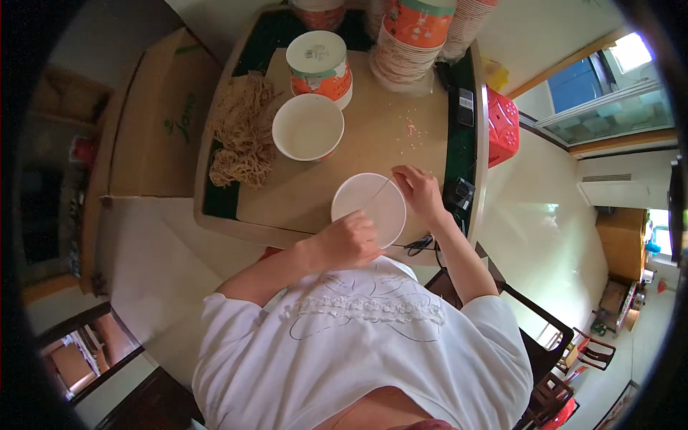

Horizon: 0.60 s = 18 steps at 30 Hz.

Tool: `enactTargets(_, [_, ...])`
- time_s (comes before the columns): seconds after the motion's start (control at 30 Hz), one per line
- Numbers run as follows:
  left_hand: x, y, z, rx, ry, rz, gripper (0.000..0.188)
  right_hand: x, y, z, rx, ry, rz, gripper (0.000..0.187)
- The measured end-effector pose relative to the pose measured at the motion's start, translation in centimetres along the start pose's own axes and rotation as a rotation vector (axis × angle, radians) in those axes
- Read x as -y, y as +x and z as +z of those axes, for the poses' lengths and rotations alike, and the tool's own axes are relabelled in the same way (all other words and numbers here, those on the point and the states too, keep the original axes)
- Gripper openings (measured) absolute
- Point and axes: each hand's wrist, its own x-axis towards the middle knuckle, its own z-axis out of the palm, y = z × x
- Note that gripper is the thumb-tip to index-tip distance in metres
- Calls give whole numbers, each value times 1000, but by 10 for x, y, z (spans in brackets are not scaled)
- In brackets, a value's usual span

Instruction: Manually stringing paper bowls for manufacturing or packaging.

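A white paper tub stands at the table's near edge, its round mouth facing up. Across that mouth runs a short, thin, pale cord. Its far end is pinched in the fingertips of my right hand, at the tub's right rim. My left hand is closed over the tub's near left side, at the cord's other end; its fingertips are partly hidden. Beyond stands an open white paper tub. Behind that, an orange and green printed tub sits upside down on another tub.
A tangled heap of tan cords lies at the table's left. Nested stacks of printed tubs stand at the back. Small pale crumbs dot the brown board. Black devices line the right edge, beside a red stool. A large carton stands left.
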Motion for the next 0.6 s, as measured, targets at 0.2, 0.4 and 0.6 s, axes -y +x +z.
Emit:
enactTargets(0.2, [7, -19, 6, 59, -55, -74, 16, -24, -1, 16, -72, 6, 116, 9])
enactTargets(0.4, [14, -28, 18, 81, 196, -590, 58, -35, -19, 24, -150, 105, 238, 8])
enactTargets(0.6, [36, -40, 22, 140, 329, -644, 20, -29, -27, 15, -175, 75, 319, 9])
